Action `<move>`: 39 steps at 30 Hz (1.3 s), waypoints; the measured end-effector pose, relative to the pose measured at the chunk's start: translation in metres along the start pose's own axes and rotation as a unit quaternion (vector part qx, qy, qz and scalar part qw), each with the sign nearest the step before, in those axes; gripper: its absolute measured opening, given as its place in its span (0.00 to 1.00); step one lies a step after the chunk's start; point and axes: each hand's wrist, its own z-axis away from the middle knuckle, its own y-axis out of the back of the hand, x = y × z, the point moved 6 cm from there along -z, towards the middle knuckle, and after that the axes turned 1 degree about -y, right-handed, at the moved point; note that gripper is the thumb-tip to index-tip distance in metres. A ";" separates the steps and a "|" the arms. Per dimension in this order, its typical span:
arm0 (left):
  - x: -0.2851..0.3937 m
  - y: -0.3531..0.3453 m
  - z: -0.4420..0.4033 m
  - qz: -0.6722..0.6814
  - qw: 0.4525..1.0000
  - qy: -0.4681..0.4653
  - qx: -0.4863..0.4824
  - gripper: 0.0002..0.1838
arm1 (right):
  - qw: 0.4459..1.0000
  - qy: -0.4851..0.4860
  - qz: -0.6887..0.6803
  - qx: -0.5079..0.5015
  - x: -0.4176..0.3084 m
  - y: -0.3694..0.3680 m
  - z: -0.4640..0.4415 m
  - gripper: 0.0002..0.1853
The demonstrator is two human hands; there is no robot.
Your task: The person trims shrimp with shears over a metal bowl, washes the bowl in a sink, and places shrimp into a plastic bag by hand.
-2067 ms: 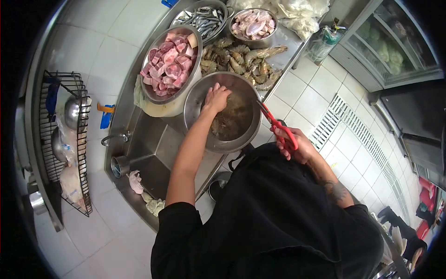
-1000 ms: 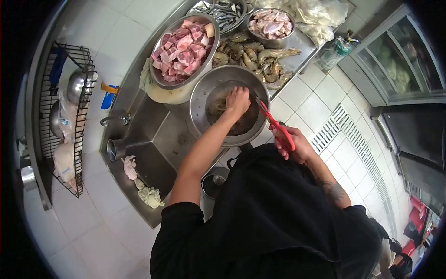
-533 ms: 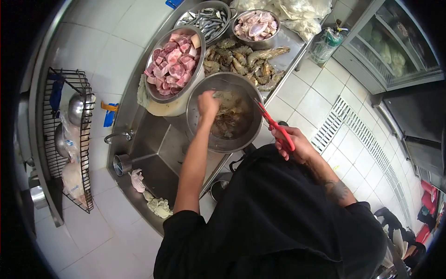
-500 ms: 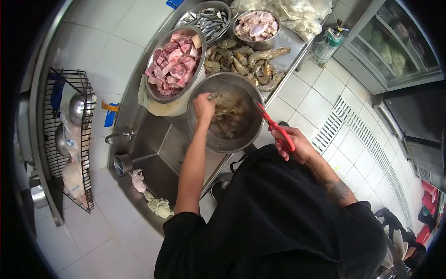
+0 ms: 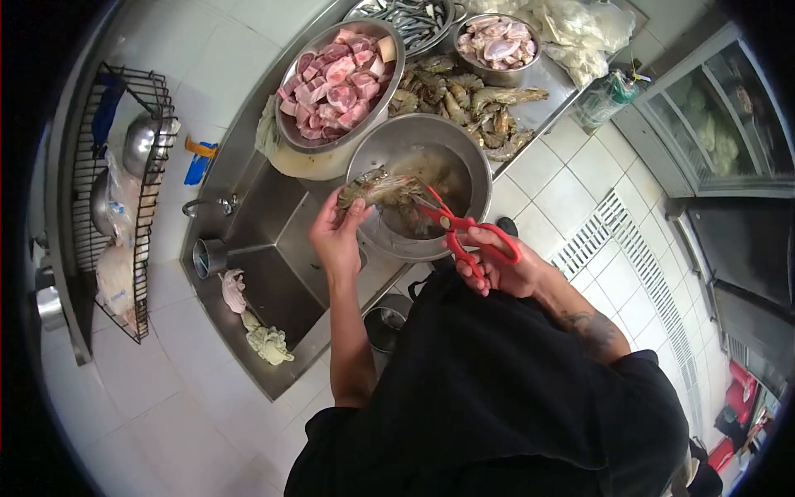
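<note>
Pinched in my left hand [image 5: 339,236] is a large raw shrimp [image 5: 377,190], raised over the near left rim of a steel bowl [image 5: 479,157]. The bowl has cloudy water in it, and what lies under the shrimp is partly hidden. My right hand [image 5: 501,269] grips red-handled scissors [image 5: 470,234] with the handles spread. The scissor blades stand apart at the shrimp's right end, by its head and legs; I cannot tell whether they touch it. More shrimp [image 5: 464,103] lie in a pile on the steel counter behind the bowl.
A basin of cut meat chunks [image 5: 339,83] stands left of the bowl. Beyond are a bowl of small fish [image 5: 410,21] and a bowl of chicken pieces [image 5: 497,45]. The sink [image 5: 273,290] is at left, with a faucet [image 5: 217,204]. A wire rack [image 5: 145,224] hangs on the wall.
My left hand has come up out of the bowl with a shrimp. My right hand has moved left, and the scissors, closed before, are now spread beside the shrimp. The camera view has shifted.
</note>
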 end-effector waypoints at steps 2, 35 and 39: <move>0.003 0.001 0.010 0.008 1.000 0.001 0.001 0.20 | 1.000 0.008 0.010 0.001 -0.003 -0.006 -0.003 0.25; 0.004 0.018 0.015 0.061 0.991 0.108 -0.046 0.19 | 0.996 -0.010 0.056 0.062 -0.006 -0.010 0.014 0.17; -0.001 0.026 0.012 0.049 0.989 0.137 -0.034 0.17 | 0.995 0.015 0.065 0.078 -0.004 -0.004 0.017 0.16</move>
